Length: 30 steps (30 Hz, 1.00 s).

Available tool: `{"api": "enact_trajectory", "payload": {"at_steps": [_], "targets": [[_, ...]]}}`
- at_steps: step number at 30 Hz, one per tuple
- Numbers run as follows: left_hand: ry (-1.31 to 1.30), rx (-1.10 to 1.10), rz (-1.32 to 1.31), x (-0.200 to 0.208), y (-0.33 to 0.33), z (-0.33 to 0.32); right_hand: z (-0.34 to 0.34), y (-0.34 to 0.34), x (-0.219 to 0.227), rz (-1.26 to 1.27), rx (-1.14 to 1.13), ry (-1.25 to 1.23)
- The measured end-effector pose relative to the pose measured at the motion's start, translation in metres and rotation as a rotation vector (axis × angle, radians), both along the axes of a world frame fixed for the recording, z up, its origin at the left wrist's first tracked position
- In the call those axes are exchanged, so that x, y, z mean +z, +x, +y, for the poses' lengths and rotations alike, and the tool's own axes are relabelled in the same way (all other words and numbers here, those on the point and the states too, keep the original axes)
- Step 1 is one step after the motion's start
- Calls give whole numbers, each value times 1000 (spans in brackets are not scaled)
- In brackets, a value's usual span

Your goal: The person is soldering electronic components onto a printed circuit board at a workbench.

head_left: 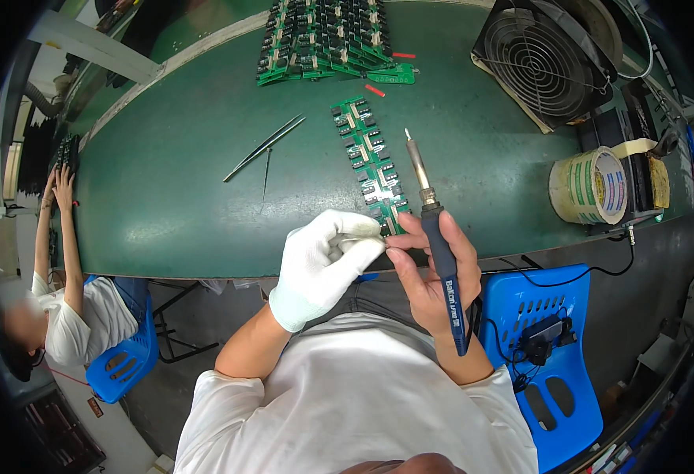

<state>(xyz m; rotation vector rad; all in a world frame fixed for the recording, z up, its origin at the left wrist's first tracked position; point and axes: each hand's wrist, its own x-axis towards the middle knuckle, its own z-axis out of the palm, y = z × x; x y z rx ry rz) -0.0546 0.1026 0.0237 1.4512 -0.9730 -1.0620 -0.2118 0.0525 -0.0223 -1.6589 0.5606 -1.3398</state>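
My left hand [315, 268], in a white glove, is closed in a pinch at the table's front edge. Whatever its fingertips hold is too small to make out. My bare right hand [418, 296] has a dark-handled soldering iron [440, 249] lodged in it, with the metal tip pointing up and away from me. That hand's thumb and a finger meet the gloved fingertips. Just beyond both hands lies a long strip of green circuit boards [371, 162] carrying black and pale parts; its near end is partly hidden by my fingers.
Tweezers [264, 148] and a thin metal pin [266, 175] lie left of the strip. Stacked boards [323, 43] and red pieces [375, 91] sit farther back. A black fan [532, 51] and tape roll [589, 188] stand right. A blue chair [548, 340] holds cables; another person [94, 316] sits left.
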Motion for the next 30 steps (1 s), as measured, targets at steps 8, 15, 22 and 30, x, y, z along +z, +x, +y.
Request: {"api": "enact_trajectory", "payload": {"at_steps": [8, 15, 22, 30], "targets": [[-302, -65, -496, 3, 16, -7, 0, 1, 15, -178, 103, 425], [-545, -227, -890, 2, 22, -9, 0, 3, 16, -213, 152, 460], [-462, -184, -839, 5, 19, -10, -3, 1, 16, -98, 68, 372], [-181, 40, -705, -8, 9, -14, -14, 0, 5, 218, -208, -40]]}}
